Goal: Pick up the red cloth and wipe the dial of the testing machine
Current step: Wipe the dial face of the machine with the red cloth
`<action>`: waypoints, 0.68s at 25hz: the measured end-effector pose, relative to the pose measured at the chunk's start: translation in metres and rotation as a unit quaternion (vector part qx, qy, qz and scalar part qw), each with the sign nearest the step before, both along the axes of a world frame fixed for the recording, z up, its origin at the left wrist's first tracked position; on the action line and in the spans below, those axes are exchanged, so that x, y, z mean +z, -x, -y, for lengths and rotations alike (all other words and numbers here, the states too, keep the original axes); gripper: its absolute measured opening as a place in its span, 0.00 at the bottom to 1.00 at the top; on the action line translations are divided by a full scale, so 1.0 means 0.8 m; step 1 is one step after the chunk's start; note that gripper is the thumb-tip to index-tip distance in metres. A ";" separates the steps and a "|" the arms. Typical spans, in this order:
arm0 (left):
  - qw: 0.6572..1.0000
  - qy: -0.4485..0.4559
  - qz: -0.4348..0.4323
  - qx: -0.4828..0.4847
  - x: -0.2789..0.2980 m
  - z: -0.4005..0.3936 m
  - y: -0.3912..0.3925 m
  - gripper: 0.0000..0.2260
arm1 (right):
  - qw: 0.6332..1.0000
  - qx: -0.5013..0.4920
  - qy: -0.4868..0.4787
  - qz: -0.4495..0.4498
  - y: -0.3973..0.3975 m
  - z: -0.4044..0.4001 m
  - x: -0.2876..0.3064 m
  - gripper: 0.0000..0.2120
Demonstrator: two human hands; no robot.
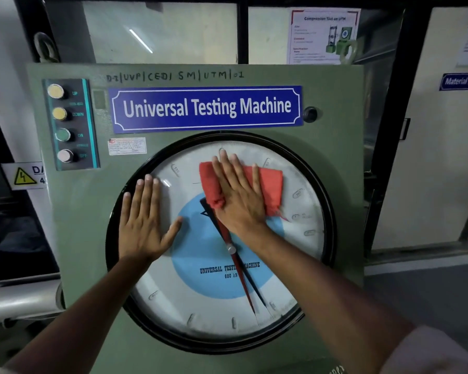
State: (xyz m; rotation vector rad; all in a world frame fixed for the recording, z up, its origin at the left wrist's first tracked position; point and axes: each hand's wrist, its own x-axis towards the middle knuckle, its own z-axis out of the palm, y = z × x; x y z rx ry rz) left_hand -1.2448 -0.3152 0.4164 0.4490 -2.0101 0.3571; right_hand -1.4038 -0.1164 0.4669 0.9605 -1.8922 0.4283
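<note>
1. The right hand lies flat, fingers spread and extended, pressing the red cloth against the glass of the dial. The hand is not clenched around the cloth; the palm and fingers pin it to the surface.
2. The cloth sits on the upper part of the dial, above the centre hub. It shows on both sides of the right hand: a bunched edge to the left of the palm, a flatter fold to the right under the fingers.
3. The left hand rests open and empty, palm flat on the left part of the dial, with the fingertips near the black rim. It is apart from the cloth.
4. Count of things: one cloth; one round dial with a blue centre disc; two pointers, one red and one black, crossing at the hub.
5. The machine is a green cabinet with one blue nameplate reading "Universal Testing Machine".
6. A button panel at upper left carries four round buttons, labelled UP, DOWN, ON and OFF.
</note>
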 end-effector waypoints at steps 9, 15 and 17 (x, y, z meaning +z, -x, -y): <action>1.000 0.004 0.004 0.007 0.000 0.000 -0.005 0.44 | 0.986 0.021 -0.148 -0.079 0.007 -0.043 -0.021 0.40; 0.997 0.057 0.046 -0.013 0.007 0.018 -0.016 0.48 | 0.991 0.020 -0.120 -0.063 -0.012 0.001 0.001 0.45; 0.995 0.075 0.060 -0.019 0.008 0.024 -0.022 0.50 | 0.978 0.017 -0.181 -0.098 0.001 -0.038 -0.035 0.45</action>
